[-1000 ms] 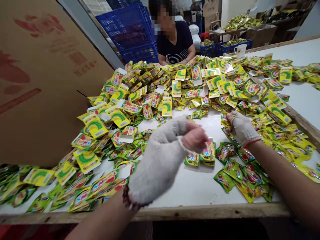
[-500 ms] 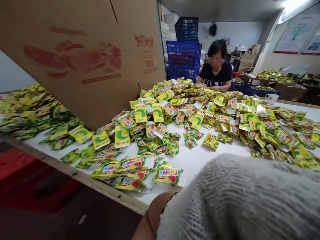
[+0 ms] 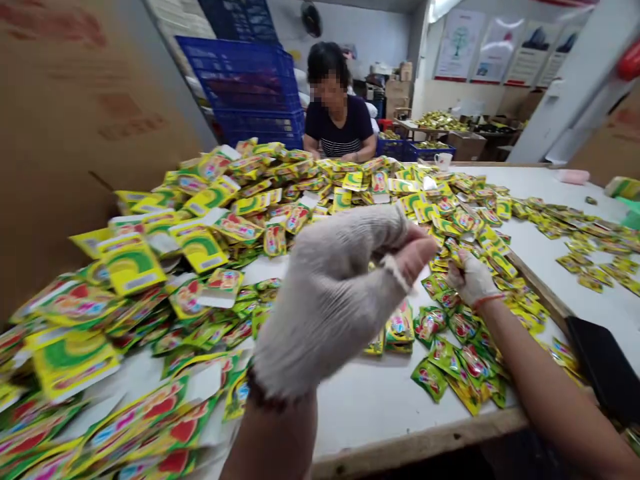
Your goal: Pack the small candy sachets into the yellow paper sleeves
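left hand (image 3: 333,293): fitted with an off-white, fine-ribbed knitted fabric glove (image 3: 300,333); thumb section cut short, edge frayed, thumb tip exposed. left wrist: dark red-brown beaded bracelet (image 3: 273,395) at the cuff. right hand (image 3: 474,275): off-white knitted fabric glove (image 3: 481,283), cuff edged by a thin orange-red band (image 3: 488,300). forearms (image 3: 530,370): bare.

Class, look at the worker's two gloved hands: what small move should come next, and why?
Perhaps the right hand should bring one of the loose packets toward the left hand: the right hand is already close to them, while the left is raised nearby, curled. Whether the left holds anything cannot be seen.
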The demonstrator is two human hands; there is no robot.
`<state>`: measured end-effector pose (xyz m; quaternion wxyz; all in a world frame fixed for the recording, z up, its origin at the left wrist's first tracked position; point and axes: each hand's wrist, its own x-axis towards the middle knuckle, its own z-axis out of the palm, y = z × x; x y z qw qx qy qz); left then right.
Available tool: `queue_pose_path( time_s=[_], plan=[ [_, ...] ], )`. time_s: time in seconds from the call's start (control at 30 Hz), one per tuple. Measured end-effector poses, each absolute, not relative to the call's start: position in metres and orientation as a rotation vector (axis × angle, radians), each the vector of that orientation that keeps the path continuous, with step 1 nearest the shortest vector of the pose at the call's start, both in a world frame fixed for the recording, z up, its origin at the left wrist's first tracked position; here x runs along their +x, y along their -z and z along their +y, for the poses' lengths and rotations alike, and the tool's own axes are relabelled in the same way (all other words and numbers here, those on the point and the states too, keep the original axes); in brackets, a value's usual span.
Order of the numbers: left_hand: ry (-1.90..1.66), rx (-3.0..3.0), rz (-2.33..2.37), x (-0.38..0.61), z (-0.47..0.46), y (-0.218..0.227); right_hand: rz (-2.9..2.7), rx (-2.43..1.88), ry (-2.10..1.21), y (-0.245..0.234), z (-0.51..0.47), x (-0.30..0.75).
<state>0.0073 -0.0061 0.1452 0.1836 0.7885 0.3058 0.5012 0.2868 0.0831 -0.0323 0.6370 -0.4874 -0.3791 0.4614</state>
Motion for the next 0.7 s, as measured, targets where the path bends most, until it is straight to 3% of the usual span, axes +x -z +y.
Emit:
queue_pose_path(
  time_s=[0.2,0.3,0.47,0.7],
  plan=[
    [-0.588,2.348,1.308,0.099,0.074,-0.058,-0.859,-1.243,-0.863,0.033,0.098,0.309],
    [-0.410,2.288,1.358,0.140,0.102,-0.015,-0.895,-1.277,-0.785,0.029,0.098,0.319],
    [-0.369,2.159,1.358,0.172,0.134,0.016,-0.985,-1.286,-0.747,0.020,0.093,0.321],
    [-0.645,1.860,1.359,0.126,0.103,0.006,-1.113,-1.216,-0.890,0.017,0.082,0.305]
  ],
)
